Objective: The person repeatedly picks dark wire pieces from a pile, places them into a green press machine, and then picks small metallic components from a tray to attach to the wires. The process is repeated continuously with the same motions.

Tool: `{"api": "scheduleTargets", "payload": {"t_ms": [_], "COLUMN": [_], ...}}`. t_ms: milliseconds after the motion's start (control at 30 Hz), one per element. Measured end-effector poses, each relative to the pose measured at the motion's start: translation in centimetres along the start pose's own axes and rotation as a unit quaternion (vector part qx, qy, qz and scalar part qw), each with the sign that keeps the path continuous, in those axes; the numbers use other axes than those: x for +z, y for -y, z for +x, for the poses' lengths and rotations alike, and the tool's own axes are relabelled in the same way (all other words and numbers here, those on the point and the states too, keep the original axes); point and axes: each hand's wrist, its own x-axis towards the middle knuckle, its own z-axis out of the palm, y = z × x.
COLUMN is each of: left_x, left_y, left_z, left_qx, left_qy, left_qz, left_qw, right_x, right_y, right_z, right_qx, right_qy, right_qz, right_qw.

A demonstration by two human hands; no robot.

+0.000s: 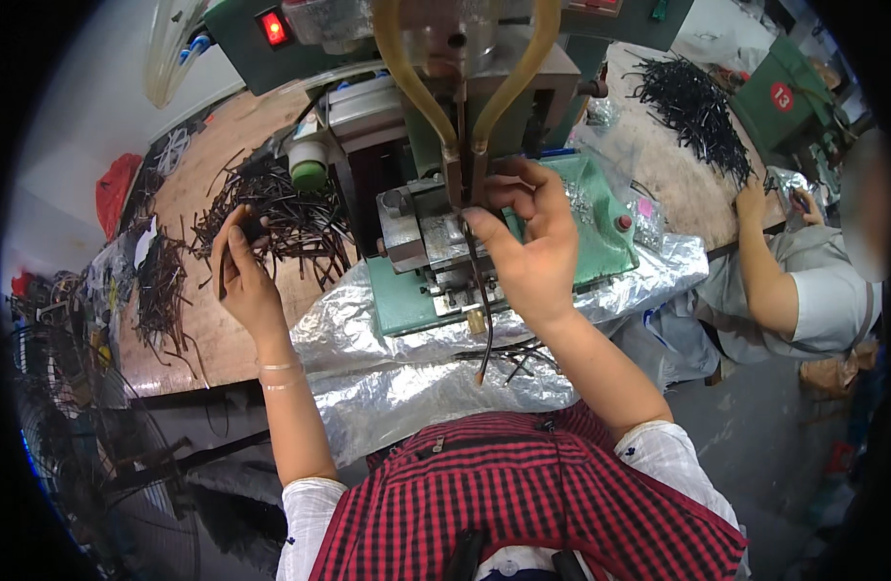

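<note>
My right hand [534, 237] is at the bench machine, its thumb tip against a short black wire [480, 290]. The wire's upper end is at the metal fixture [436, 228] beneath two upright electrodes [453, 174]; its lower end hangs over the front. My index finger curls beside the electrodes, partly hiding the grip. My left hand [246, 281] is raised at the near side of a loose pile of dark wires [305, 218], with thumb and fingers closed together. Whatever lies between those fingers is too dark and small to make out.
Thick yellowish hoses [413, 82] come down to the electrodes. A green tray [600, 218] holds small metal parts right of the fixture. Silver foil sheeting [368, 378] covers the front edge, with a few wires on it. At right, a co-worker's hand [752, 205] is beside another wire heap [692, 107].
</note>
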Motion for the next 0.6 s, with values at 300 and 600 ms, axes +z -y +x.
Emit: {"api": "scheduleTargets", "payload": {"t_ms": [300,600], "left_x": [4.7,10.1], "left_y": [-11.0,-9.3], "left_z": [-6.8,-7.2], "left_qx": [0.348,0.432], "left_qy": [0.256,0.225], "left_qz": [0.088,0.028], "left_qw": [0.898,0.873], "right_x": [-2.3,-11.9], "right_y": [3.6,-5.1], "right_z": [-0.7,-2.0], "right_qx": [-0.063,0.084], "right_qy": [0.059,0.029], "right_qz": [-0.161,-0.302], "right_qw": [0.983,0.949]}}
